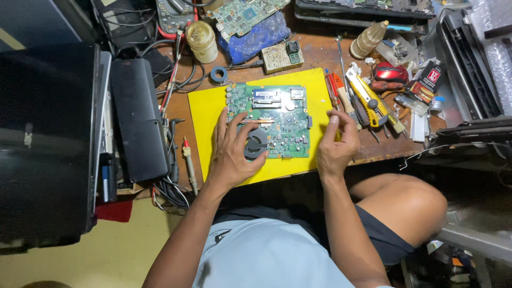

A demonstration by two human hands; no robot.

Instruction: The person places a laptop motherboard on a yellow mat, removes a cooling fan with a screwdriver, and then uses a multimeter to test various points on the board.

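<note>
Left hand (233, 154) spread flat, pinning circuit board (271, 120) mid-frame; keep fingers off fan (256, 144). Right hand (337, 145) loosely curled; pinched item, if any, unclear.

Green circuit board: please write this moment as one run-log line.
left hand: on green circuit board | right hand: at yellow mat edge, loosely closed

Two bare hands, left (233, 154) and right (336, 146), work over one green motherboard (269, 120) on one yellow mat (205, 109), beside two round containers (202, 41) and one red mouse (389, 73).
</note>
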